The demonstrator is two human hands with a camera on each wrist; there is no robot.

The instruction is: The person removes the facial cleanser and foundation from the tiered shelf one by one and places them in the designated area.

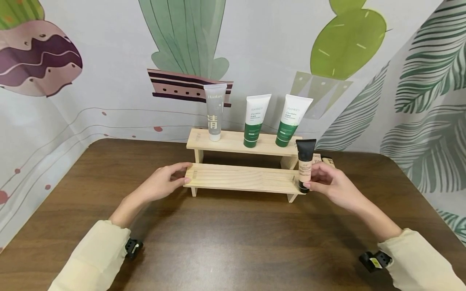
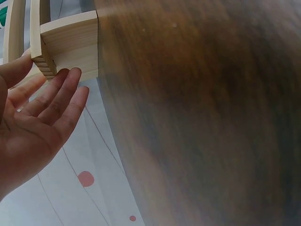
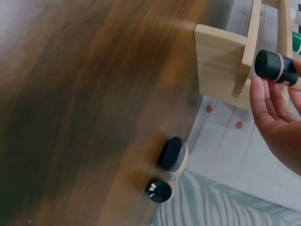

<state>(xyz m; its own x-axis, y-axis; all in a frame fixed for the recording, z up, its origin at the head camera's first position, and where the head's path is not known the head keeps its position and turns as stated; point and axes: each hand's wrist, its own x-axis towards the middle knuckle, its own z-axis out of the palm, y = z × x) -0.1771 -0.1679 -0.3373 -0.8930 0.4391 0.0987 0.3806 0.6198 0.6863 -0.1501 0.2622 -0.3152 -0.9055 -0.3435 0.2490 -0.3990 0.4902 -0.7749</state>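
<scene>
A two-tier wooden stand (image 1: 244,178) stands on the table. My left hand (image 1: 164,182) holds the left end of its lower board, thumb at the front corner and a finger at the back corner. In the left wrist view the remaining fingers (image 2: 70,106) extend beside the end. My right hand (image 1: 333,184) pinches a beige cosmetic tube (image 1: 305,167) with black ends, upright at the right end of the lower board. The right wrist view shows its black cap end (image 3: 268,66) by the board; whether it touches the wood I cannot tell.
On the upper board stand a grey tube (image 1: 214,109) and two white-and-green tubes, one in the middle (image 1: 253,121) and one at right (image 1: 291,121). Two black-ended containers (image 3: 171,153) stand beyond the stand's right end. A patterned cloth (image 1: 265,52) hangs behind the brown table (image 1: 233,242).
</scene>
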